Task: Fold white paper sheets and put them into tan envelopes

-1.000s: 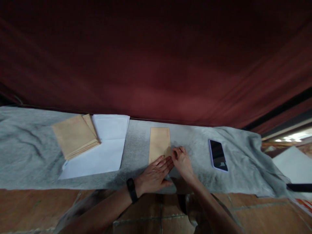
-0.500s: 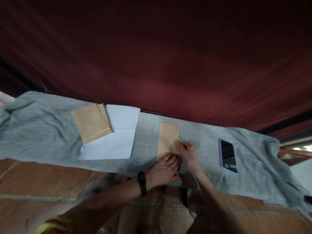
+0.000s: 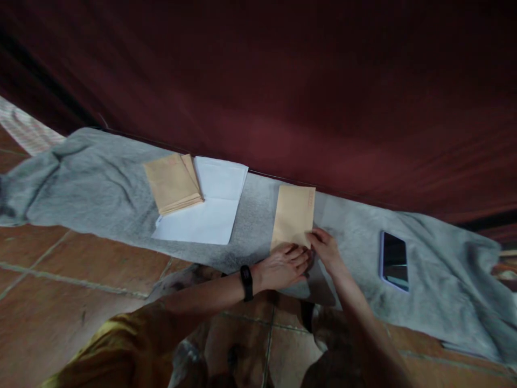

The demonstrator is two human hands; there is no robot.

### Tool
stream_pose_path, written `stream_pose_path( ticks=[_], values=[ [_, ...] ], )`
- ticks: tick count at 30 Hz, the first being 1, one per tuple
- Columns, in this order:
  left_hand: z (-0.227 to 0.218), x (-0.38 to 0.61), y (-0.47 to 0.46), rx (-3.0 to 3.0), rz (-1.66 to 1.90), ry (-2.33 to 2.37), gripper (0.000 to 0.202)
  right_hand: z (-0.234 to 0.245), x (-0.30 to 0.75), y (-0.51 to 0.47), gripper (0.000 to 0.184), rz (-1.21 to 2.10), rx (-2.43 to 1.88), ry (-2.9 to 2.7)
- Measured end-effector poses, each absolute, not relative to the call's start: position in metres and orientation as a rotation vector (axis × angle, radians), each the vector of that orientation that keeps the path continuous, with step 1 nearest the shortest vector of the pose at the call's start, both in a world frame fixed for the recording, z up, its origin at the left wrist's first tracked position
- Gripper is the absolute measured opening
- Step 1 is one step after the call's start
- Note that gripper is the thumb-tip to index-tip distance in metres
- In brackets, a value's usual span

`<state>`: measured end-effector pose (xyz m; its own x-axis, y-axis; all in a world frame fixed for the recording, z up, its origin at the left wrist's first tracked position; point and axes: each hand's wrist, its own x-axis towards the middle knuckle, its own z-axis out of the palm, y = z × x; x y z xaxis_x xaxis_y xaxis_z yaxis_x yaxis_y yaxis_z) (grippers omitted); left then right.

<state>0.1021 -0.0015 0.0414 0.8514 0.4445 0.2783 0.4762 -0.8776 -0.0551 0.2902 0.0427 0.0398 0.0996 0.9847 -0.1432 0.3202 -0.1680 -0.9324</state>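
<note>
A tan envelope (image 3: 294,215) lies on the grey cloth (image 3: 100,188) in front of me. My left hand (image 3: 283,267), with a black band on its wrist, rests flat on the envelope's near end, fingers stretched out and together. My right hand (image 3: 326,249) touches the envelope's near right corner with its fingers curled in a pinch; what they grip is hidden.
A stack of tan envelopes (image 3: 173,183) lies on white paper sheets (image 3: 210,210) to the left. A phone (image 3: 394,260) lies screen up at the right. A dark red curtain (image 3: 283,81) hangs behind. Tiled floor (image 3: 72,269) is below the cloth.
The view has swung left and tilted. My right hand has drawn in closer to my left at the envelope's near corner. The envelope still lies in the same place.
</note>
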Motion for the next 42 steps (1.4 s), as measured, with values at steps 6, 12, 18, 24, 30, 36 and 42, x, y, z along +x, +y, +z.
stream_pose_path(
  ticks=[6, 12, 18, 24, 30, 36, 42],
  values=[
    [0.055, 0.094, 0.009, -2.737, -0.428, -0.903, 0.05, 0.051, 0.283, 0.041, 0.035, 1.283, -1.387, -0.848],
    [0.059, 0.086, 0.025, -2.68, -0.408, -0.994, 0.053, 0.064, 0.278, 0.04, 0.038, 1.38, -1.328, -0.751],
    [0.055, 0.089, 0.034, -2.644, -0.465, -0.971, 0.062, 0.075, 0.283, 0.026, 0.046, 1.664, -1.154, -0.933],
    [0.054, 0.109, 0.039, -2.619, -0.738, -0.803, 0.046, 0.082, 0.326, 0.02, 0.046, 1.487, -1.186, -0.959],
    [0.04, 0.112, 0.043, -2.635, -0.815, -0.76, 0.042, 0.077, 0.392, 0.01, 0.03, 1.163, -1.605, -1.036],
    [0.03, 0.107, 0.046, -2.663, -0.817, -0.794, 0.035, 0.06, 0.421, -0.007, 0.032, 0.749, -2.116, -1.115],
    [0.029, 0.109, 0.047, -2.658, -0.807, -0.773, 0.035, 0.056, 0.416, -0.019, 0.035, 0.142, -2.657, -1.455]
  ],
)
